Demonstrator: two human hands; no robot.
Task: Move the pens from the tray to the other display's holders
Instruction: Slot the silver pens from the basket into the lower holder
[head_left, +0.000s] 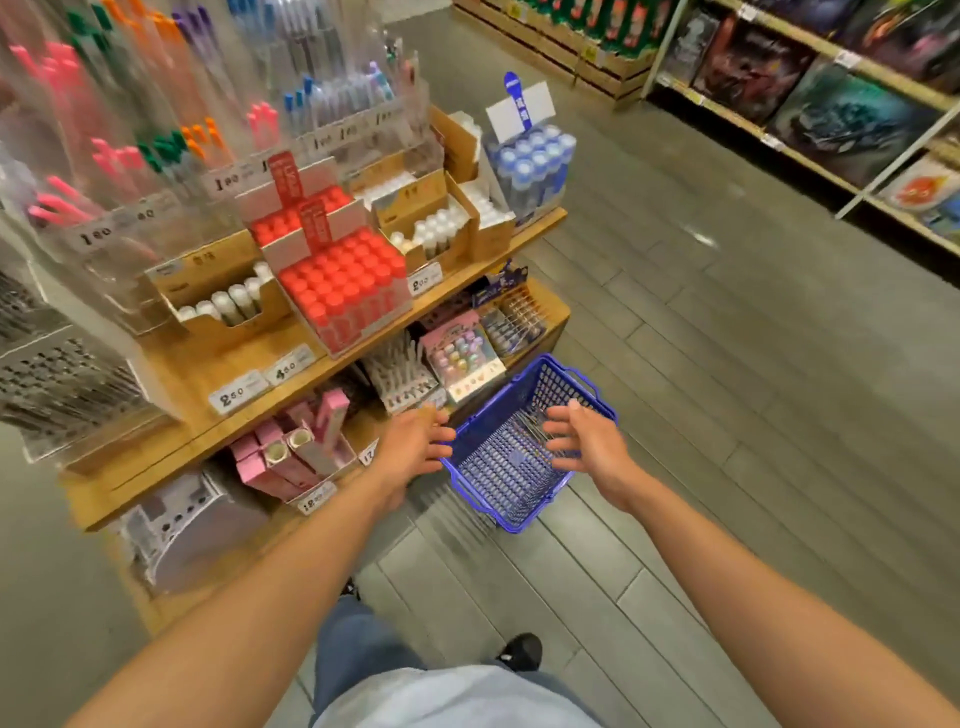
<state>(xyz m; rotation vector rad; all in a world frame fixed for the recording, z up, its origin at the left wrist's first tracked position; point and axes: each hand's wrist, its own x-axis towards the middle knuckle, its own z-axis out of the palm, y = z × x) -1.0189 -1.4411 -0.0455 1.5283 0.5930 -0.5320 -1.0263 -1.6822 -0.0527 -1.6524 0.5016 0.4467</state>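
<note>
Both my arms reach forward over a blue basket (511, 457) sitting on the grey floor. My left hand (415, 449) is spread at the basket's left rim, my right hand (584, 441) over its right side, fingers loose, neither holding anything. Thin pens (530, 428) lie inside, blurred. Wooden shelves (332, 358) at left hold red-capped tubes (343, 283) and clear pen holders (171, 135).

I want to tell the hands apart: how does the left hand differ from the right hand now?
The left hand reaches the blue basket at its near-left rim; the right hand hovers over its inside. The left hand shows its back; the right hand turns its palm inward. Both are open, holding nothing.
</note>
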